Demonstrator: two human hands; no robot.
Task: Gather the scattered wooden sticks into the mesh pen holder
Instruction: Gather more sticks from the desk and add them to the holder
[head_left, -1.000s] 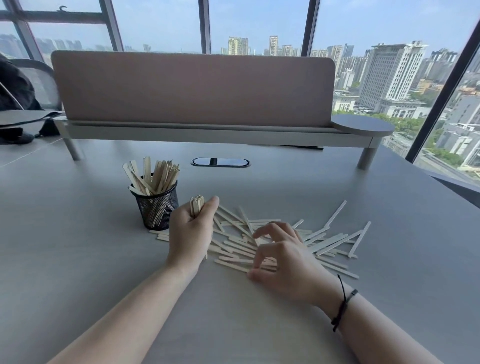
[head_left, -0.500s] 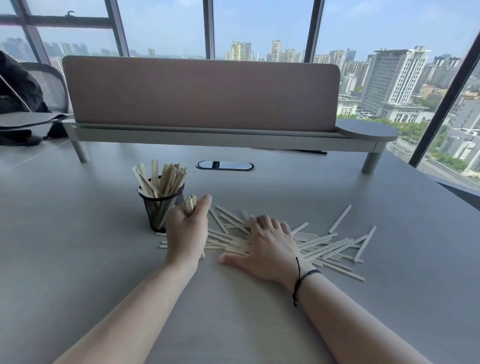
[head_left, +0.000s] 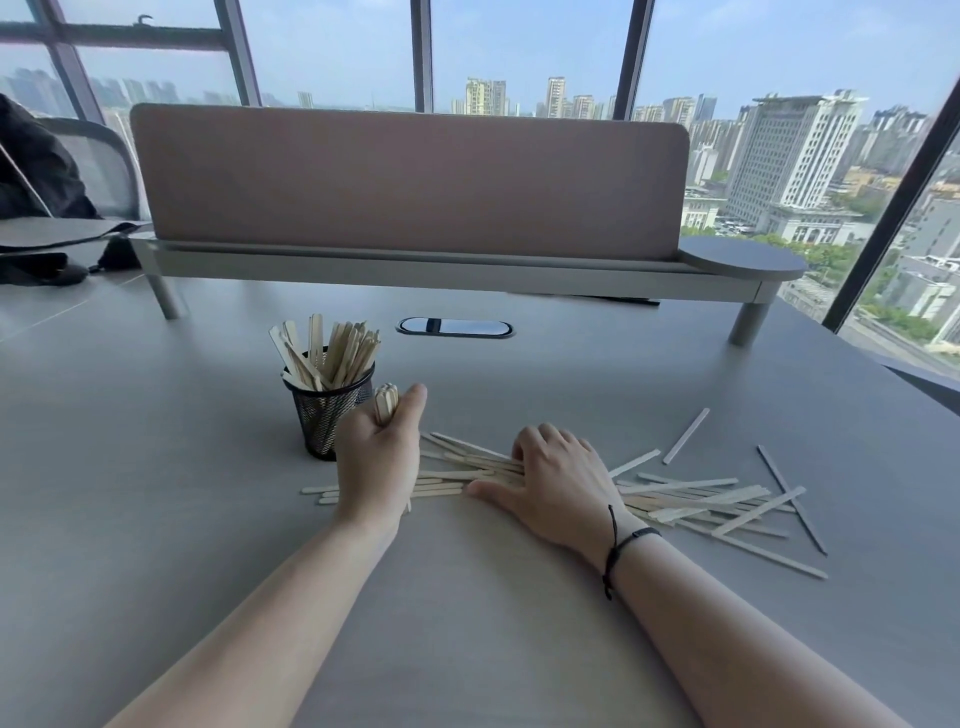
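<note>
A black mesh pen holder (head_left: 322, 415) stands on the grey desk (head_left: 156, 519) with several pale wooden sticks upright in it. Just to its right, my left hand (head_left: 379, 462) is closed around an upright bundle of sticks (head_left: 385, 402), whose tips poke out above the fist. Many loose sticks (head_left: 701, 499) lie scattered flat on the desk, from under my left hand out to the right. My right hand (head_left: 556, 480) rests palm down on the middle of that pile with fingers spread, and it hides the sticks beneath it.
A pink-brown divider screen (head_left: 410, 176) on a raised grey shelf (head_left: 415, 270) crosses the back of the desk. A dark cable grommet (head_left: 454, 327) sits behind the holder. A chair with dark fabric (head_left: 41, 171) is at the far left. Windows lie beyond.
My right hand went from curled fingers picking at the pile to lying flat on the sticks. The left hand kept its bundle beside the holder.
</note>
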